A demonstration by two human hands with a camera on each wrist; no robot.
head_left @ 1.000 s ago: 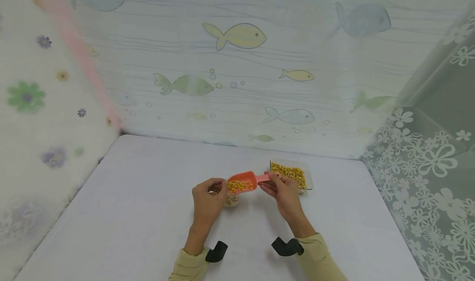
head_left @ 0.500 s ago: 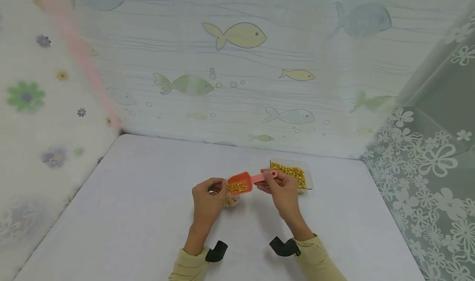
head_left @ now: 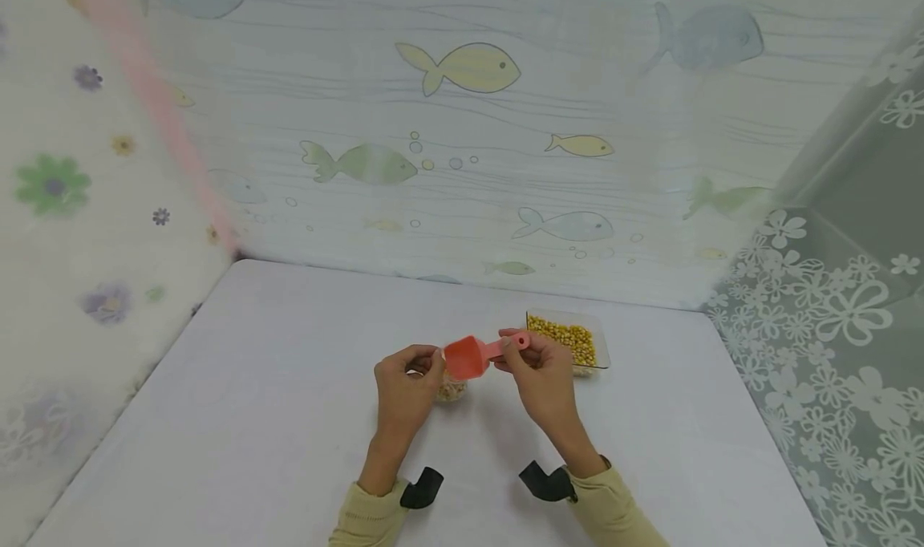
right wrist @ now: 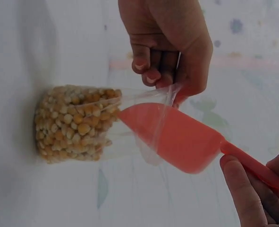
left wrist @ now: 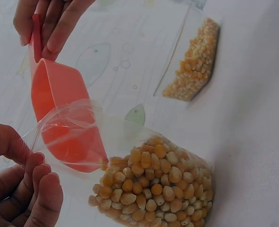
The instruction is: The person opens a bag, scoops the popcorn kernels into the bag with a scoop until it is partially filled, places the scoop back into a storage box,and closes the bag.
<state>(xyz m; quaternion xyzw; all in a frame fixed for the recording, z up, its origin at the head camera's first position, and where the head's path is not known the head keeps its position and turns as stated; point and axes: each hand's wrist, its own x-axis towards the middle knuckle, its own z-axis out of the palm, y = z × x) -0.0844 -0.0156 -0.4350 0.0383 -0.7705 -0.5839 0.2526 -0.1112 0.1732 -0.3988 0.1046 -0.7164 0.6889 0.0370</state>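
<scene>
My right hand grips the handle of a red-pink plastic scoop. In the head view the scoop's bowl shows no kernels. Its tip reaches down inside the mouth of a clear plastic bag, as both wrist views show. Corn kernels fill the lower part of the bag, which stands on the table. My left hand pinches the bag's rim between thumb and fingers, holding the mouth open. Seen from the right wrist, the scoop tilts steeply toward the kernels.
A clear rectangular container of corn kernels stands behind my right hand on the white table. Behind the table rises a fish-print curtain. A flower-patterned sheet hangs at the left.
The scoop has tipped down into the bag, and the kernels in its bowl have slid out. My right hand has moved slightly left; my left hand stays in place.
</scene>
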